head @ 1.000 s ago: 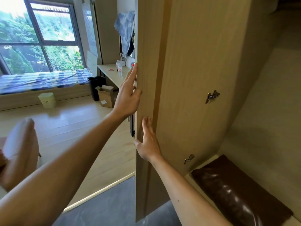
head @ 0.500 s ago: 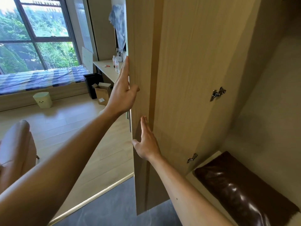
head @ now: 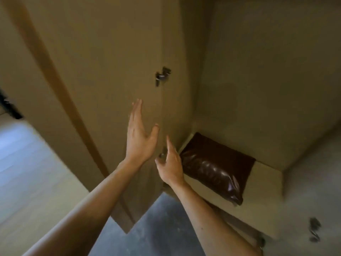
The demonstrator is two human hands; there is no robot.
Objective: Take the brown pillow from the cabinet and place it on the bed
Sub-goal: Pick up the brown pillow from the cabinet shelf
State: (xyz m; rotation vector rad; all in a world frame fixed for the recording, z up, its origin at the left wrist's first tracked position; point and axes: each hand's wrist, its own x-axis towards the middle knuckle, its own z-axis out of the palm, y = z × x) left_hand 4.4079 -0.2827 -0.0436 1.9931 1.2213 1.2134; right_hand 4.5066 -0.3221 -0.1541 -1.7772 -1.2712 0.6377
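Down on the pale shelf [head: 262,196] of the open cabinet sits the glossy dark-brown leather-look pillow [head: 215,167], lying flat and tucked toward the back left corner. Its long axis runs from that corner out toward the front right, so one short end points more or less at my hands.

Right hand [head: 170,166] is clearly the nearer one. It hangs just left of the pillow's near end, fingers loosely spread and slightly curled, holding nothing, not quite touching the pillow as far as I can tell. Left hand [head: 139,134] is higher and further left, flat and open with fingers together, palm close to the light wood door panel [head: 110,74]; can't say for sure if it's pressing on the door or just near it. Also empty.

So my guess is the next bit is a short reach to the right and slightly down with the right hand, left following to take the other side.

Stuff around: a metal hinge [head: 162,75] up on the door, and another bit of hardware [head: 163,152] right by my right thumb, half hidden, so something to not snag on. Grey floor [head: 147,228] below. Nothing sits on top of the pillow or in front of it. Picture is pretty motion-blurred, and the bed isn't in view.
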